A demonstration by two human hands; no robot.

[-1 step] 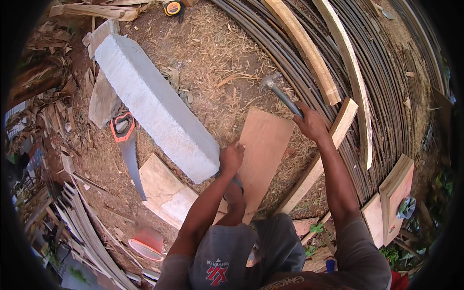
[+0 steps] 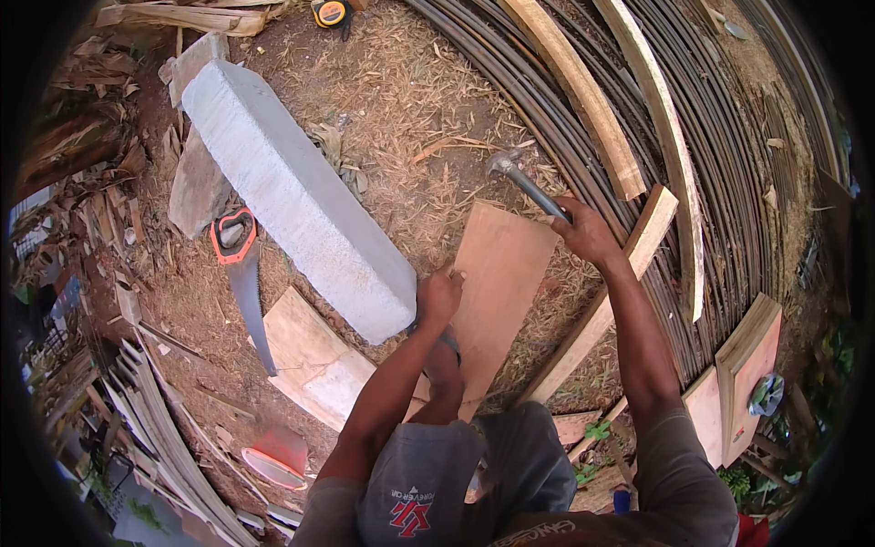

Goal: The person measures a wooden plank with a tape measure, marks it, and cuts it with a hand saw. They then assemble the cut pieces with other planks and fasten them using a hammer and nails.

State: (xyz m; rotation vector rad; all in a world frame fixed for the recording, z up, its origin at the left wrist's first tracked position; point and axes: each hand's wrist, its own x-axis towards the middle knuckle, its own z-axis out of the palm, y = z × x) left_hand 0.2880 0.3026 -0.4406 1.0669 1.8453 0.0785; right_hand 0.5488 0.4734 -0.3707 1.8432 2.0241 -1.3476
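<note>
My right hand (image 2: 586, 232) is closed round the handle of a claw hammer (image 2: 535, 191), its metal head raised forward and to the left. A reddish-brown plywood strip (image 2: 507, 264) lies lengthwise ahead of my legs. At its left edge my left hand (image 2: 441, 294) is closed, thumb and fingers pressed together; whatever they pinch is too small or hidden to make out. Just left of that hand is the near end of a long pale grey block (image 2: 301, 201). My foot is partly hidden beneath my left forearm.
A handsaw (image 2: 246, 283) with an orange-and-black handle lies left of the block, near another plywood piece (image 2: 314, 360). Long metal rods (image 2: 720, 155) and timber battens (image 2: 661, 118) cover the right side. A tape measure (image 2: 330, 13) sits at the far edge.
The hammer's head has dipped slightly to the left. My left hand stays at the plywood edge, and the view has shifted a little.
</note>
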